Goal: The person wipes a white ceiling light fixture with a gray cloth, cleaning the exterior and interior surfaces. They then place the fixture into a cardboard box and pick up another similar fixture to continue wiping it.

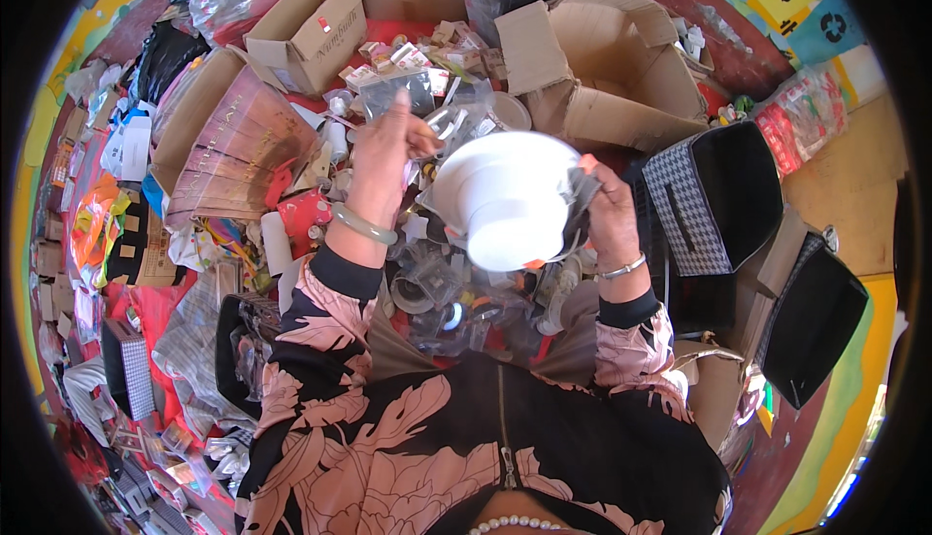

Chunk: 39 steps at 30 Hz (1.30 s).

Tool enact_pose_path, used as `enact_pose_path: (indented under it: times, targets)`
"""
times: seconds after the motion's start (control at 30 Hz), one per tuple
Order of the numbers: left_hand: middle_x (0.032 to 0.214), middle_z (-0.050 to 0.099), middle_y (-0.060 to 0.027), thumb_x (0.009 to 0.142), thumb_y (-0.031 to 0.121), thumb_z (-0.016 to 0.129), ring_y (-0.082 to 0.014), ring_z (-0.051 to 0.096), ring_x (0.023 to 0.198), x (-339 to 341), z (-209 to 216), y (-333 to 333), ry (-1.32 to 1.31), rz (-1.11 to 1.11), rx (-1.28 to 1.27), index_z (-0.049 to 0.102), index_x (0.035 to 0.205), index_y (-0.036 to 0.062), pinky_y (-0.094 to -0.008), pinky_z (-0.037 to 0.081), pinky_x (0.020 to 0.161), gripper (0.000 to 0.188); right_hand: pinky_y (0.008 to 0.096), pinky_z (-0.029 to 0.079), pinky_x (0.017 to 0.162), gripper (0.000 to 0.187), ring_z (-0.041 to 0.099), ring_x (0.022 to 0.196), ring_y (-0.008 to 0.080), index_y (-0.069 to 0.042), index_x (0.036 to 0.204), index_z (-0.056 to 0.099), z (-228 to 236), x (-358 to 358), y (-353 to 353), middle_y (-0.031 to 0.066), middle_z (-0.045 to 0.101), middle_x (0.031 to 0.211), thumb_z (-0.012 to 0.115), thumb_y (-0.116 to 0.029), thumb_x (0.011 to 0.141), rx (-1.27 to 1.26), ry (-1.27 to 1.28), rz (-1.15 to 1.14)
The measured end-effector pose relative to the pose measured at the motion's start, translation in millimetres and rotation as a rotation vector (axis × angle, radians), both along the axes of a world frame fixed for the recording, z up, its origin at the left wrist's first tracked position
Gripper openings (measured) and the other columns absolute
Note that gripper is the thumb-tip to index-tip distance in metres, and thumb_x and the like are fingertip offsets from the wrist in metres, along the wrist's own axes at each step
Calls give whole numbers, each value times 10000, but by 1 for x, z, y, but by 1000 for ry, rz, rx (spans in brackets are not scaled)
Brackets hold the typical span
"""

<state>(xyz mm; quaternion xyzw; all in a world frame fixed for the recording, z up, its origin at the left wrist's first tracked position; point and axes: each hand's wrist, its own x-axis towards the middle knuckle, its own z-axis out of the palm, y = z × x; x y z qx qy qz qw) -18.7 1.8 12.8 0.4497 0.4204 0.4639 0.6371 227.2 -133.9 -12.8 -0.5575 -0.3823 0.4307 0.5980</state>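
My right hand (612, 210) is closed on the edge of a white flared container (515, 229), which hangs tilted in front of me above the pile. Dark see-through plastic (581, 200) shows between its fingers and the container's side. My left hand (391, 137) is raised left of the container, thumb and fingers apart, with nothing plainly held. Just beyond its thumb is a grey see-through plastic piece (400, 91); whether they touch I cannot tell. Under the white container lie several clear plastic cups and lids (422, 278).
Open cardboard boxes stand at the far right (621, 74), far middle-left (309, 30) and left (228, 142). Black boxes with checked sides (714, 200) lie at the right. A heap of small cartons (413, 54) and mixed waste spreads ahead and left. A roll of white material (276, 244) lies near my left forearm.
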Motion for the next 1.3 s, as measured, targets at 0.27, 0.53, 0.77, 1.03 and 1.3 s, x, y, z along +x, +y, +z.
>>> enact_pose_path:
  times: [0.27, 0.53, 0.77, 1.03, 1.3]
  targets:
    - [1112, 562, -111, 896, 356, 518, -188, 543, 1012, 10, -15, -13, -553, -261, -74, 494, 1163, 0, -313, 433, 875, 446, 345, 516, 808, 305, 606, 949, 235, 46, 1128, 501, 0, 13, 13, 140, 591, 1092, 462, -175, 921, 132, 589, -268]
    - [1263, 455, -73, 904, 260, 524, -172, 442, 1166, 52, -26, -57, -507, -573, 16, 377, 1277, 22, -343, 343, 1005, 466, 389, 438, 931, 334, 534, 1073, 256, 60, 1189, 449, -20, -1, 20, 153, 535, 1191, 420, -149, 930, 121, 839, -374]
    - [1207, 522, -69, 933, 264, 470, -185, 514, 1099, 56, -20, -54, -770, -385, -78, 431, 1246, 46, -361, 411, 951, 383, 375, 437, 924, 333, 542, 1061, 252, 68, 1197, 447, -17, -18, 29, 154, 537, 1189, 416, -122, 926, 102, 796, -211]
    - [1078, 588, -91, 907, 295, 525, -157, 582, 942, 19, 5, -14, -532, -93, 62, 515, 1148, -27, -290, 491, 805, 402, 236, 452, 766, 251, 576, 849, 136, 32, 996, 595, -13, 0, 9, 65, 621, 940, 399, -12, 845, -226, 111, 205]
    - [961, 613, -56, 903, 220, 549, -107, 583, 838, 13, -11, -17, -224, -246, 80, 580, 1046, -35, -248, 485, 747, 294, 241, 482, 767, 220, 599, 852, 124, -1, 1067, 579, 28, 43, -1, 58, 625, 952, 482, -86, 889, 208, 245, -222]
